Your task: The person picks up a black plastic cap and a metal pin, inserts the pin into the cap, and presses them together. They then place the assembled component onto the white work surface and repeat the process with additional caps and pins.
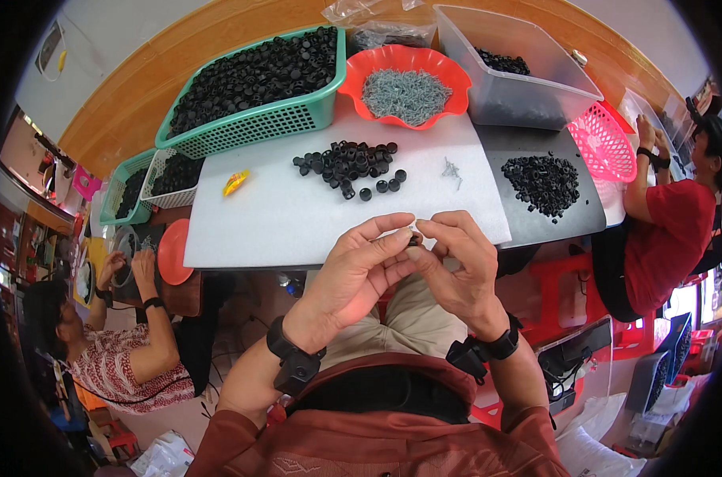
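Above my lap, just off the table's front edge, both hands meet at the fingertips. A small dark round part [414,241] is pinched in my left hand [353,270], mostly hidden by the fingers. My right hand [464,266] closes its thumb and fingers at the same part; whether it also grips something tiny, I cannot make out. Beyond the hands, a loose pile of black round caps [349,163] lies on the white foam sheet [258,226]. A few silver screws [452,172] lie to its right.
At the back stand a green basket [258,131] of black caps, a red scalloped bowl [353,83] of screws and a clear bin [520,99]. Small black pieces [542,184] lie on the dark board at right. A yellow packet [235,183] is at left. Other people work on both sides.
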A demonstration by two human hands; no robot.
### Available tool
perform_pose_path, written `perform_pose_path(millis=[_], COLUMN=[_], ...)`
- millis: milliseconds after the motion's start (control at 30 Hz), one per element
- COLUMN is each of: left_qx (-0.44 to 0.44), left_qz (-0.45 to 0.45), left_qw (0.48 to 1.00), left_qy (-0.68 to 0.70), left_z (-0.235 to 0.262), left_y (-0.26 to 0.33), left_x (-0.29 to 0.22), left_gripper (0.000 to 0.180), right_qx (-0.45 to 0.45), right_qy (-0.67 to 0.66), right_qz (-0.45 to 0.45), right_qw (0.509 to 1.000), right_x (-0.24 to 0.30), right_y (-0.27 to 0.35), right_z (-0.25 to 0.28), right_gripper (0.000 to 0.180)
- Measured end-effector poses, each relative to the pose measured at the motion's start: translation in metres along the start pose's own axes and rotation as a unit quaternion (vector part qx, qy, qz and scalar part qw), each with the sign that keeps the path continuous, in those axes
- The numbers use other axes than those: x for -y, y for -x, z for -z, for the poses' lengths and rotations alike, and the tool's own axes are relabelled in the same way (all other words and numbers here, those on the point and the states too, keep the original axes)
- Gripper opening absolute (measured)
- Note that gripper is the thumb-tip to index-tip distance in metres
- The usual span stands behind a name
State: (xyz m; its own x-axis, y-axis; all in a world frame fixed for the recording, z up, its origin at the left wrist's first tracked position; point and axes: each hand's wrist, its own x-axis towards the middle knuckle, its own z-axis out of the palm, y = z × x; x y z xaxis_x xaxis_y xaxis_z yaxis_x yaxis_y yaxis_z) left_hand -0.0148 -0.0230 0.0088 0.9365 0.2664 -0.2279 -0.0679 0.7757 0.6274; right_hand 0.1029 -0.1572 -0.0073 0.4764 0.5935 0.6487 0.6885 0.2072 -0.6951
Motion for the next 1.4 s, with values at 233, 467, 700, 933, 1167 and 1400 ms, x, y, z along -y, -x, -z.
perform_pose_path(millis=[233,467,700,933,1167,1400], left_qx=[-0.004,-0.007,-0.010,-0.123,-0.146,-0.134], left_qz=[0.002,-0.013,-0.051,-0.436,-0.427,-0.410], left_qw=[1.000,1.000,0.997,0.561,0.430,0.426], left_qy=[0.018,0.015,-0.061,-0.693,-0.782,-0.795], left_z=[0.002,0.002,-0.005,0.004,0.010,0.011], left_y=[-0.003,-0.005,-0.006,-0.033,-0.064,-0.070], left_x=[0.004,0.010,0.010,0.003,-0.010,-0.013], left_gripper=[0.020,0.017,0.021,0.022,0.017,0.014], right_qx=[-0.047,-0.066,-0.086,-0.115,-0.111,-0.120], right_qy=[0.049,0.082,0.127,0.066,0.045,0.020], right_qz=[0.055,0.065,0.082,0.003,-0.026,-0.046], right_qw=[0.996,0.992,0.985,0.991,0.993,0.991], right_x=[-0.005,-0.007,-0.016,-0.027,-0.028,-0.029], right_y=[0.002,0.005,0.009,0.014,0.020,0.025], right_z=[-0.006,-0.009,-0.009,-0.001,0.007,0.014], right_gripper=[0.028,0.028,0.029,0.025,0.024,0.024])
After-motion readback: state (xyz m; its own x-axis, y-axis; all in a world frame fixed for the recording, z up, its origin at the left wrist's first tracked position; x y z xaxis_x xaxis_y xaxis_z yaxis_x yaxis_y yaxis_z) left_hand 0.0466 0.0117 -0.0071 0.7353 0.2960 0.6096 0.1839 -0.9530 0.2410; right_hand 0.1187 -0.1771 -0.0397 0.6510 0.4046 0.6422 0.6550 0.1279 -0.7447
